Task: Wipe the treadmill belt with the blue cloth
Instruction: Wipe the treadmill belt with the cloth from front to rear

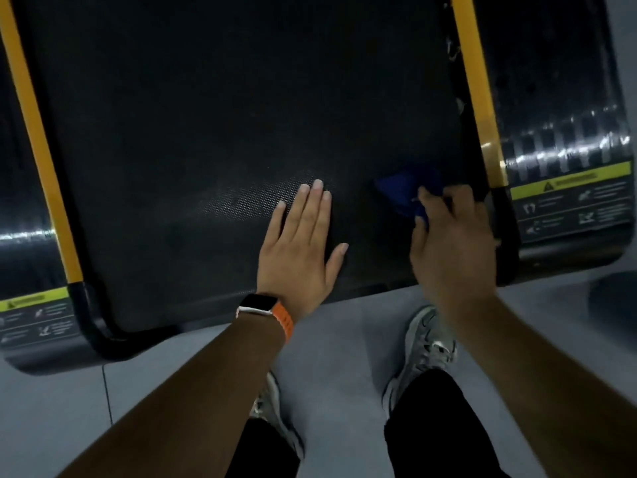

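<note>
1. Two yellow rails, one left (34, 132) and one right (477, 98), each ending in a black curved tube at the treadmill's near end.
2. Glossy black side panels (551, 81) lie outside the rails, each with a yellow-banded warning label (568, 201) near its rear corner.
3. Grey floor (344, 339) with a thin seam line at the left.
4. Grey sneakers on the floor, left (275, 419) and right (424, 346), below black trousers (431, 426).
5. Smartwatch (258, 303) on an orange strap (284, 320) at the left wrist.
6. A dark rounded shape (613, 298) at the floor's right edge, too dim to identify.

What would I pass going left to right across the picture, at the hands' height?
Left yellow rail → left hand → blue cloth → right hand → warning sticker.
</note>
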Available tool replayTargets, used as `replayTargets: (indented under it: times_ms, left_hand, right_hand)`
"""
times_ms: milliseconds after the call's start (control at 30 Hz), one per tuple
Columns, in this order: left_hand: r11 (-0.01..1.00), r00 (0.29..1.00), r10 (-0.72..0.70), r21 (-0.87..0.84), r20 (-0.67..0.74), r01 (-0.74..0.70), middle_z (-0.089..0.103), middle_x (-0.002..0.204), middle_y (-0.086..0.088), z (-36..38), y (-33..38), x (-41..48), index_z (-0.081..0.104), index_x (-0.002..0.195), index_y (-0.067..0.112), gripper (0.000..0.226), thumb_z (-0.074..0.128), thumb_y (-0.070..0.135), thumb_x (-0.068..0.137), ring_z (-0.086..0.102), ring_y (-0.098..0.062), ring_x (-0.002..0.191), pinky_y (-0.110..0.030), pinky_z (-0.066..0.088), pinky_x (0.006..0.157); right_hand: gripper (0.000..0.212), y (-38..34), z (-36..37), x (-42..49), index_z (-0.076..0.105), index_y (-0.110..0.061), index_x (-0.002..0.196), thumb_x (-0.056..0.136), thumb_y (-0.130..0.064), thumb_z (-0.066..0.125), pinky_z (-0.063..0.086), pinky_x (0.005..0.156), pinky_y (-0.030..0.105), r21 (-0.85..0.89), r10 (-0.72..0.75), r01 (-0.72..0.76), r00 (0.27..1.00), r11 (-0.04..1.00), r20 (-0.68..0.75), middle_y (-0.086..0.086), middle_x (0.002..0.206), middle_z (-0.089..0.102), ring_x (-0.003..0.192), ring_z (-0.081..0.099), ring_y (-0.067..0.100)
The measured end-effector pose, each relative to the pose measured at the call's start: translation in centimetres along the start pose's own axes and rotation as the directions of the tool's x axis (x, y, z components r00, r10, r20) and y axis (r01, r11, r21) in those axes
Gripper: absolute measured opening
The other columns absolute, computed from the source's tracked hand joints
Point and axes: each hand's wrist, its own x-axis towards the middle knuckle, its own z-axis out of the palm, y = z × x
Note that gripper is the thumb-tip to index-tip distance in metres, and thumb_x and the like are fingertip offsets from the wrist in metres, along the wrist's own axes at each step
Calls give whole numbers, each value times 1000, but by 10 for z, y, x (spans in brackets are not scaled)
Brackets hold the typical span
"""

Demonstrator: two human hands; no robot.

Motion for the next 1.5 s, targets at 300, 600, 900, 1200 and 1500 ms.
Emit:
replayTargets:
  times_ms: [300, 600, 900, 1200, 1500]
  left_hand:
    - [991, 986, -127, -43, -109, 123, 17, 171, -13, 10, -48, -27, 24, 162, 4, 69, 33, 43, 105, 11, -25, 159, -49, 13, 128]
    - [991, 982, -135, -35, -129, 131, 19, 171, -13, 13, -51, -37, 23, 162, 5, 70, 31, 48, 108, 15, -26, 159, -49, 16, 128]
    - [993, 989, -114, 31, -96, 118, 18, 171, -13, 7, -77, -54, 23, 162, 4, 71, 26, 50, 107, 14, -26, 159, -49, 17, 128]
    - [991, 985, -132, -5, -109, 132, 17, 171, -13, 10, -74, -55, 23, 162, 5, 70, 27, 49, 107, 13, -26, 159, -50, 17, 128]
    - [996, 993, -88, 14, -75, 89, 16, 171, -12, 7, -85, -58, 22, 162, 5, 70, 27, 48, 107, 11, -25, 159, -49, 16, 128]
  right_hand:
    - [50, -93, 46, -32, 54, -15, 134, 86, -21, 66, 53, 75, 39, 22, -418, 418, 908, 908, 32, 13, 125, 51, 98, 55, 32]
    - [47, -62, 39, -42, 51, -6, 136, 89, -11, 53, 39, 95, 46, -74, 213, -228, 962, 971, -172, 25, 131, 47, 106, 48, 44]
    - [52, -85, 47, -54, 43, -17, 142, 94, -27, 60, 46, 84, 30, 181, -156, 160, 987, 970, -37, 7, 126, 50, 103, 50, 21]
    - [49, -8, 15, -7, 41, -17, 142, 98, -33, 54, 43, 91, 39, 110, 74, -65, 994, 992, -81, 16, 135, 41, 111, 49, 33]
    - [35, -140, 47, -63, 54, -18, 128, 95, -26, 55, 50, 76, 32, 174, -99, 93, 995, 980, 24, 9, 123, 51, 96, 55, 23]
